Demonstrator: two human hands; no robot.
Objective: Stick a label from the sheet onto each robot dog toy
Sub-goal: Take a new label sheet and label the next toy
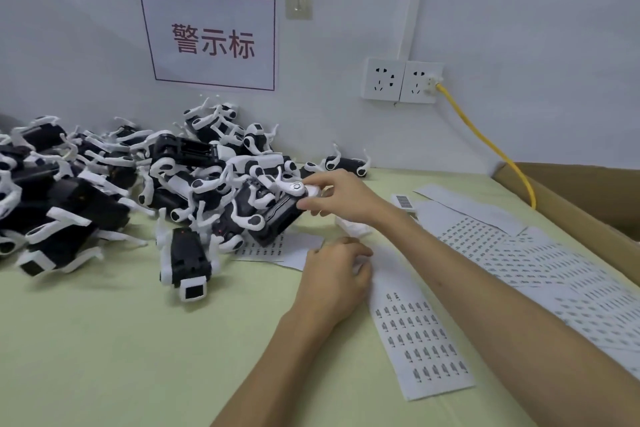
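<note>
Robot dog toy (273, 215), black and white, tilted at the near right edge of the toy pile (114, 180); right hand (337, 196) pinches its white leg, fingertips partly hidden behind the part. Left hand (334, 276), nearer than the pile, rests with fingers curled on the label sheet (415, 333); what they clamp cannot be told. More sheets (540, 260) lie right of the pile, printing illegible. Cardboard box (588, 194) is cut off at the right edge. Bare table (104, 340) lies nearer than the pile.
</note>
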